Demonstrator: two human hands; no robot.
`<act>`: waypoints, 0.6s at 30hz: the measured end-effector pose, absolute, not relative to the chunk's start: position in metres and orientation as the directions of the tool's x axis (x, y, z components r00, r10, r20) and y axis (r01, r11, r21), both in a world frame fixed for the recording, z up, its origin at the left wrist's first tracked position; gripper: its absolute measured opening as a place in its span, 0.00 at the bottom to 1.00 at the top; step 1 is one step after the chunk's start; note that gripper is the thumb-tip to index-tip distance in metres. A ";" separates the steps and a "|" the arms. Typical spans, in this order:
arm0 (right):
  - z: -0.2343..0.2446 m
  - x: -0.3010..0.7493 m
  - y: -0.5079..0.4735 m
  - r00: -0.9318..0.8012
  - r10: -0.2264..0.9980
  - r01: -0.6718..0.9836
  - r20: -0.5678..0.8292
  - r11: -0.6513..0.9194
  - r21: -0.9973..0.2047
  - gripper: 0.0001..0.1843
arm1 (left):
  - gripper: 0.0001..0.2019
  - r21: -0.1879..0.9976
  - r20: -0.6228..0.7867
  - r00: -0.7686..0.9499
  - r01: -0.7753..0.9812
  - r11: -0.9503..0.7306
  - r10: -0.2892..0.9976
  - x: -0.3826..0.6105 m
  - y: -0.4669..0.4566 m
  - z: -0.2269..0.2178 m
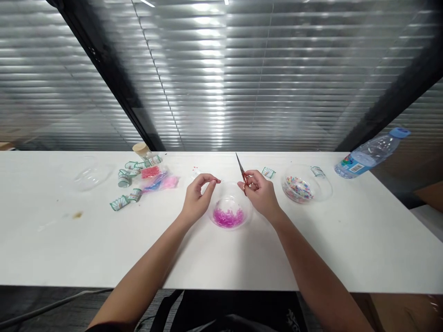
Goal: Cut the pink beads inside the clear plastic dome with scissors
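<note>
Scissors with red-copper handles are in my right hand, blades pointing up and away from me. My left hand is closed in a pinch of thumb and forefinger at the upper left of a clear plastic bowl; what lies between the fingertips is too small to name. Pink-purple bead tubes lie in the bottom of that bowl, between and below my two hands. Both hands are held above the white table.
At the left lie small labelled rolls, bags of coloured beads, a jar with a beige lid and a clear lid. To the right stand a bowl of multicoloured beads and a tilted-looking water bottle. Blinds hang behind.
</note>
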State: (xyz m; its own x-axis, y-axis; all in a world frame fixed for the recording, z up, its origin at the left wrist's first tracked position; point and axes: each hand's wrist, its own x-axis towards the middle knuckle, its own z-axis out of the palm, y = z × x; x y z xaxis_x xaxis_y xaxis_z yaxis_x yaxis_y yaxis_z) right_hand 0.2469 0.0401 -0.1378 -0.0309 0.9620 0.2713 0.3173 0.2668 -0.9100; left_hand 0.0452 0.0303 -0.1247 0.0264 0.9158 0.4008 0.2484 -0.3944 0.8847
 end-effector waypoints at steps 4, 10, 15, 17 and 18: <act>-0.135 0.246 0.036 -0.057 0.965 0.293 0.258 0.263 -0.919 0.14 | 0.08 0.912 0.382 -0.004 0.163 -0.377 0.924 0.044 0.028 -0.124; -0.130 0.245 0.034 -0.076 0.968 0.228 0.237 0.249 -0.941 0.14 | 0.07 0.902 0.377 0.020 0.222 -0.371 0.926 0.041 0.027 -0.129; -0.127 0.246 0.034 -0.114 0.974 0.156 0.194 0.210 -0.965 0.16 | 0.05 0.880 0.397 0.062 0.257 -0.399 0.916 0.038 0.025 -0.130; -0.126 0.247 0.033 -0.130 0.975 0.156 0.181 0.201 -0.967 0.16 | 0.05 0.874 0.391 0.096 0.274 -0.402 0.915 0.036 0.025 -0.130; -0.125 0.248 0.033 -0.142 0.974 0.162 0.176 0.198 -0.967 0.15 | 0.05 0.871 0.387 0.108 0.282 -0.402 0.916 0.036 0.025 -0.130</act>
